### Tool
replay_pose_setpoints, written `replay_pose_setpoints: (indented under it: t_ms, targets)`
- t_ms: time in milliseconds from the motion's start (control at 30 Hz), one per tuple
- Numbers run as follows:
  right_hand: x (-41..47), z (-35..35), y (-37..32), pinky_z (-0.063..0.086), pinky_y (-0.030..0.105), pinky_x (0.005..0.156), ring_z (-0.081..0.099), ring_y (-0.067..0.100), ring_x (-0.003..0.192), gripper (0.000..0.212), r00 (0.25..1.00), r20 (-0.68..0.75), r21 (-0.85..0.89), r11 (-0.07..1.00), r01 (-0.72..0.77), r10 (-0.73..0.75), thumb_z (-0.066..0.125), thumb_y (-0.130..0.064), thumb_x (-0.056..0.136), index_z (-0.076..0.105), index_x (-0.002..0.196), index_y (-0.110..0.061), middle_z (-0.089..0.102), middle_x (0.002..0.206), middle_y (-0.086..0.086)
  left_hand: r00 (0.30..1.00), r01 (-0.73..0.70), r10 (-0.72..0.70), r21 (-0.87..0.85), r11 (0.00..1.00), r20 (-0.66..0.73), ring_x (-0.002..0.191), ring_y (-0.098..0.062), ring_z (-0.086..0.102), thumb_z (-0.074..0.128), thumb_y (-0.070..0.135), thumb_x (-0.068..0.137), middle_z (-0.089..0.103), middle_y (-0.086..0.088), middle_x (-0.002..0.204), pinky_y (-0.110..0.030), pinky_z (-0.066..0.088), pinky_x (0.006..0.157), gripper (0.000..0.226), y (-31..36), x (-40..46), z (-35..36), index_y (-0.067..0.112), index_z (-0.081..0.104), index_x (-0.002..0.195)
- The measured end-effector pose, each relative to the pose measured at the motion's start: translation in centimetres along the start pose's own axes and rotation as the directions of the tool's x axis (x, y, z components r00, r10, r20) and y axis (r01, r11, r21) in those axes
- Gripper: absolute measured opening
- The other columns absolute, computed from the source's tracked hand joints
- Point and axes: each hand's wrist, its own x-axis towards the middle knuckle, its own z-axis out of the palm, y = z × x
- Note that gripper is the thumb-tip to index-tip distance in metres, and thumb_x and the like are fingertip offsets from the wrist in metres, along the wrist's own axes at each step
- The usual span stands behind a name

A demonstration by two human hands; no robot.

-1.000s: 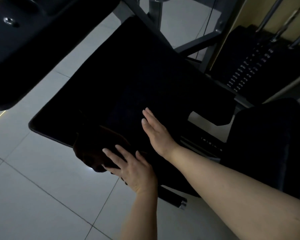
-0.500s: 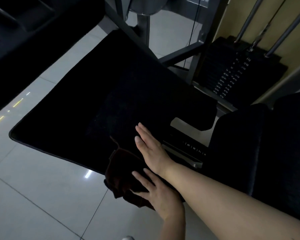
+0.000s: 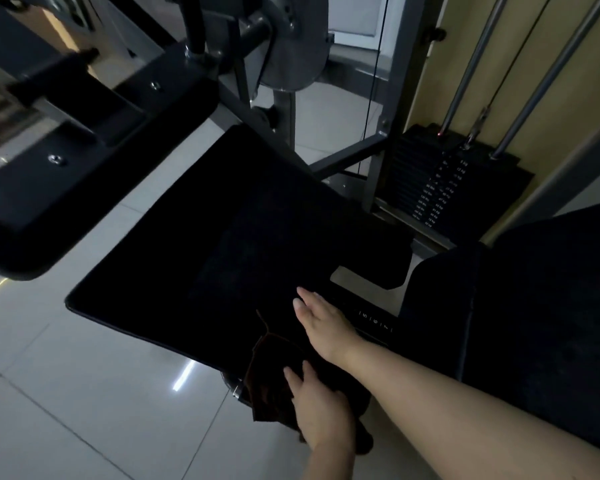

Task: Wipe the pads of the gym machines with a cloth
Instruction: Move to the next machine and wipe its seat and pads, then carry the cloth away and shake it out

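Dimness is making the one head view hard to read, but the main things are showing. A wide black pad is filling the middle of the frame, tilted above a pale tiled floor. At lower centre the left hand is lying flat, fingers spread, pressing a dark brown cloth against the pad's near edge; it is pressing rather than gripping, as far as I can tell. Part of the cloth is hanging past the edge, over the floor. Just above it the right hand is resting open and flat on the pad, fingers together, holding nothing, its forearm running off to the lower right. A second dark pad is sitting at the right of the frame, another padded part is looming at upper left, and a weight stack is standing at upper right beside the grey frame.

Judging by the cloth's place, the wipe is working the near edge of the middle pad. The risk I am seeing is the cloth slipping off: so much of it is hanging free that a loose palm could let it drop to the floor. Metal brackets are sitting just under that edge, so a fast stroke could knock fingers. In such dim light, patches could also be getting missed.
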Motion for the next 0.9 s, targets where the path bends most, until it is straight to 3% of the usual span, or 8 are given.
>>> replay_pose_setpoints:
  t_ms: [133,267,367,467,633,700,800,900]
  targets:
    - [-1.7,-1.3,-1.8,0.029,0.038,0.113,0.034,0.022,0.137,0.059,0.995,0.003,0.014,0.995,-0.098,0.098,0.017,-0.055,0.099,0.032,0.147,-0.026,0.038,0.150,0.004,0.983,-0.173,0.166,-0.080,0.982,-0.082,0.136,-0.016,0.033,0.047,-0.010,0.082,0.021,-0.005,0.156,-0.019,0.034,0.097,0.071,2.5,-0.4,-4.4,0.015,0.032,0.147]
    - [-3.0,-3.2,-4.8,0.030,0.035,0.111,0.036,0.022,0.136,0.057,0.991,-0.055,0.051,0.991,-0.121,0.123,0.020,-0.055,0.099,0.031,0.147,-0.028,0.037,0.150,0.001,0.928,-0.334,0.291,-0.173,0.927,-0.231,0.119,-0.007,0.040,0.049,-0.014,0.081,0.033,-0.005,0.146,0.006,0.028,0.076,0.069,5.6,-1.5,-9.1,0.013,0.040,0.143]
    - [-3.8,-4.8,-7.7,0.032,0.037,0.112,0.037,0.018,0.134,0.048,0.995,-0.044,0.115,0.990,-0.084,0.089,0.036,-0.028,0.101,0.028,0.148,-0.030,0.033,0.152,-0.003,0.878,-0.448,0.387,-0.198,0.872,-0.280,0.116,-0.007,0.041,0.052,-0.012,0.080,0.035,-0.004,0.138,0.004,0.031,0.073,0.068,8.1,-2.0,-12.9,0.016,0.041,0.141]
    - [-5.2,-6.9,-12.2,0.033,0.027,0.108,0.034,0.017,0.137,0.067,1.000,0.002,0.036,0.999,0.027,-0.027,0.044,-0.005,0.091,0.024,0.149,-0.033,0.027,0.154,-0.004,0.816,-0.562,0.495,-0.213,0.799,-0.298,0.114,-0.007,0.042,0.053,-0.012,0.077,0.036,0.000,0.129,-0.009,0.038,0.093,0.071,11.6,-3.4,-17.2,0.017,0.041,0.141]
    - [-7.6,-9.5,-21.0,0.027,0.030,0.112,0.030,0.018,0.139,0.081,0.974,-0.013,-0.053,0.973,0.225,-0.226,0.056,-0.007,0.079,0.027,0.146,-0.040,0.028,0.154,-0.003,0.732,-0.681,0.623,-0.261,0.684,-0.276,0.115,-0.006,0.043,0.054,-0.011,0.074,0.039,0.000,0.129,-0.028,0.042,0.102,0.078,17.2,-6.1,-24.2,0.021,0.038,0.143]
    - [-8.4,-10.5,-23.9,0.033,0.037,0.112,0.039,0.016,0.134,0.080,0.962,-0.028,-0.083,0.959,0.270,-0.273,0.061,-0.018,0.073,0.032,0.143,-0.044,0.041,0.146,-0.005,0.685,-0.728,0.680,-0.260,0.634,-0.262,0.120,-0.009,0.043,0.053,-0.012,0.073,0.040,-0.001,0.131,-0.020,0.044,0.097,0.079,19.0,-7.4,-26.7,0.023,0.038,0.142]
    - [-10.7,-12.3,-28.9,0.040,0.027,0.104,0.050,0.011,0.122,0.064,0.945,-0.039,-0.100,0.942,0.319,-0.324,0.060,-0.007,0.082,0.044,0.139,-0.031,0.056,0.130,-0.006,0.613,-0.787,0.753,-0.267,0.556,-0.240,0.115,-0.008,0.046,0.050,-0.017,0.074,0.041,0.001,0.127,-0.005,0.043,0.080,0.079,21.1,-9.3,-30.6,0.026,0.039,0.140]
    - [-12.7,-13.9,-33.3,0.046,0.023,0.089,0.059,0.015,0.109,0.043,0.925,-0.050,-0.149,0.919,0.365,-0.376,0.058,-0.003,0.085,0.057,0.125,-0.019,0.065,0.116,0.002,0.521,-0.849,0.820,-0.242,0.470,-0.238,0.115,-0.005,0.047,0.052,-0.021,0.071,0.042,0.000,0.124,-0.008,0.043,0.088,0.082,22.9,-10.8,-34.5,0.024,0.039,0.138]
